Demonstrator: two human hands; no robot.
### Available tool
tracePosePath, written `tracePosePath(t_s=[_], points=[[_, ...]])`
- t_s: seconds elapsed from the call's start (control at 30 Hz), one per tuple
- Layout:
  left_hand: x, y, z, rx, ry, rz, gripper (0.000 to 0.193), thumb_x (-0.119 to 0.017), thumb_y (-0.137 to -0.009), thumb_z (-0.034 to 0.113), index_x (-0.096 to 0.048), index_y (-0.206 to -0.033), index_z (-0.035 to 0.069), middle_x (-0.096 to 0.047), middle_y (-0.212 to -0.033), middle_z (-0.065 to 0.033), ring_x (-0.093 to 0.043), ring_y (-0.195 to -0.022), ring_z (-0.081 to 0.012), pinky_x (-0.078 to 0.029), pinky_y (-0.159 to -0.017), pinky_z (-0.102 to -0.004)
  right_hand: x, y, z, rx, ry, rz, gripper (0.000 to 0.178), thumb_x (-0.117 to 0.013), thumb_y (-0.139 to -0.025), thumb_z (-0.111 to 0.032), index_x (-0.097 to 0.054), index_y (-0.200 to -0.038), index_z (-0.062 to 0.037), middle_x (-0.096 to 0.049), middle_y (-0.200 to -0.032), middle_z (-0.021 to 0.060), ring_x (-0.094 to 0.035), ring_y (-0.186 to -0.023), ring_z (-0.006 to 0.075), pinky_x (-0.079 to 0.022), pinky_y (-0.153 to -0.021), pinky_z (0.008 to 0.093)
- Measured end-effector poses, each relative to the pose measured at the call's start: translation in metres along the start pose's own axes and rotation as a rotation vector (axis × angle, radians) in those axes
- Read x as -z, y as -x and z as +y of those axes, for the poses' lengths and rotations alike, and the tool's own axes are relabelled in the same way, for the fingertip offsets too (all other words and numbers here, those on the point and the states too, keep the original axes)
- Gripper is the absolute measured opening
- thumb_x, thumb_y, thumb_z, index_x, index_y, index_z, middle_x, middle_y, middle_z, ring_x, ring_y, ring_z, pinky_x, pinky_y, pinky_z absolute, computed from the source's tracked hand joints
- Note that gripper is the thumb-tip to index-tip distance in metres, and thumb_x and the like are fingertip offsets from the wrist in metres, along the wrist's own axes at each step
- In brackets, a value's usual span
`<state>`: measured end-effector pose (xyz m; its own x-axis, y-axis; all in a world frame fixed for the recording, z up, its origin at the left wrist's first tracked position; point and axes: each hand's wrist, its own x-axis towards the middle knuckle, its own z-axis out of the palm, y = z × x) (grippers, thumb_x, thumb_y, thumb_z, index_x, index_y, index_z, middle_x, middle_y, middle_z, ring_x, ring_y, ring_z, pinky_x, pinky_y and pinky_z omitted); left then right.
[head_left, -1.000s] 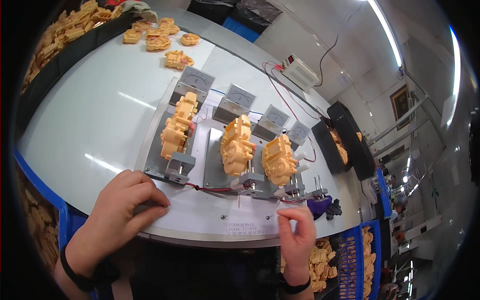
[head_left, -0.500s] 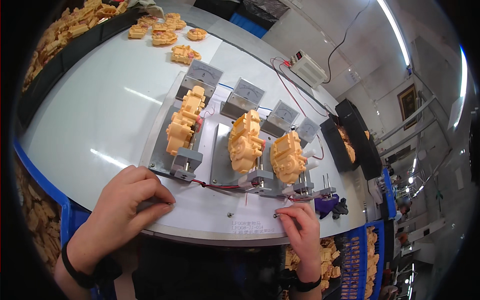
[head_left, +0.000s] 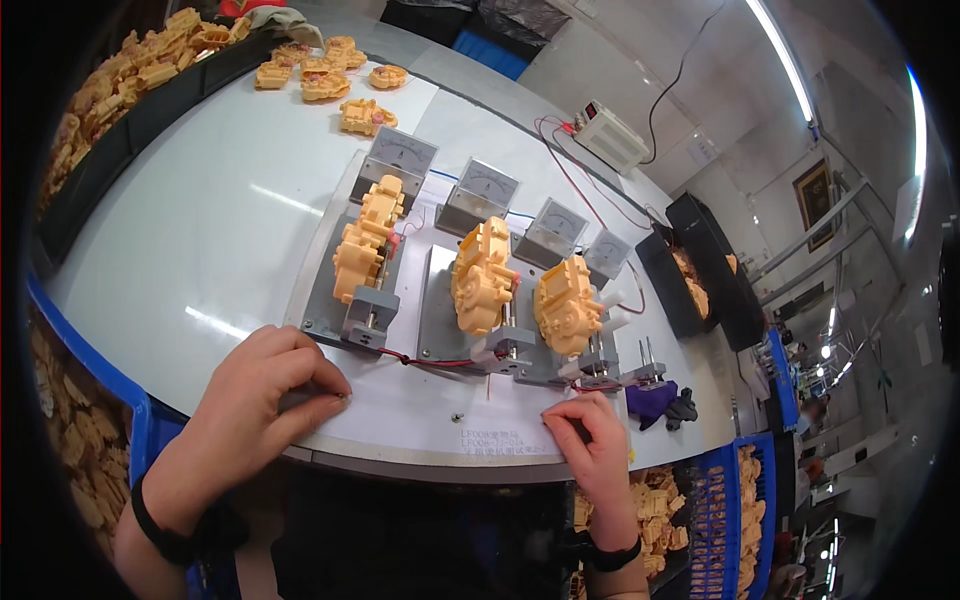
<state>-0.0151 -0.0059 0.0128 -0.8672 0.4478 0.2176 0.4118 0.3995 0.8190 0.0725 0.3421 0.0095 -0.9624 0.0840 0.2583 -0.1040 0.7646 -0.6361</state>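
My left hand (head_left: 255,400) is at the front left of the white table, thumb and forefinger pinched together. A tiny dark bit shows at those fingertips, too small to name. Across from it, my right hand (head_left: 597,450) also pinches, close to the printed paper (head_left: 500,438); what it holds, if anything, is hidden. Between the hands a small screw (head_left: 457,418) lies on the paper. Behind them, three yellow plastic gearbox housings stand in grey test fixtures: the left housing (head_left: 368,240), the middle housing (head_left: 484,277) and the right housing (head_left: 568,307).
Analog meters (head_left: 480,190) stand behind the fixtures, with red and black wires (head_left: 425,361) along the front. A power supply (head_left: 612,138) is at the far edge. Loose housings (head_left: 325,80) lie at the back left. Bins (head_left: 140,410) flank the table. A purple cloth (head_left: 652,402) lies right.
The view has shifted slightly. My right hand's fingers have closed further, and the small metal piece seen at their tips no longer shows clearly. My left hand keeps its pinch.
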Motion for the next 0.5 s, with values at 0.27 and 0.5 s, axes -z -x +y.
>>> tracePosePath(t_s=[0.27, 0.5], points=[[-0.0001, -0.0006, -0.0013, -0.012, 0.038, -0.005, 0.009, -0.075, -0.085, 0.009, -0.07, -0.092, 0.006, -0.062, -0.09, -0.0077, -0.059, -0.092, -0.0276, -0.048, -0.081, -0.037, -0.0047, 0.0054, 0.0108, 0.214, 0.115, 0.074, 0.012, -0.076, -0.085, -0.001, -0.074, -0.096, -0.0033, -0.064, -0.087, 0.0069, -0.062, -0.082, 0.0195, -0.049, -0.069, 0.029], [0.0006, -0.0009, -0.0009, -0.022, 0.009, -0.018, 0.009, -0.075, -0.085, 0.009, -0.07, -0.092, 0.006, -0.062, -0.09, -0.0075, -0.059, -0.093, -0.0271, -0.048, -0.081, -0.0366, -0.0054, 0.0082, 0.0087, 0.173, 0.11, 0.087, 0.013, -0.076, -0.085, -0.001, -0.074, -0.098, -0.0027, -0.063, -0.09, 0.0084, -0.063, -0.08, 0.0197, -0.051, -0.071, 0.0289]])
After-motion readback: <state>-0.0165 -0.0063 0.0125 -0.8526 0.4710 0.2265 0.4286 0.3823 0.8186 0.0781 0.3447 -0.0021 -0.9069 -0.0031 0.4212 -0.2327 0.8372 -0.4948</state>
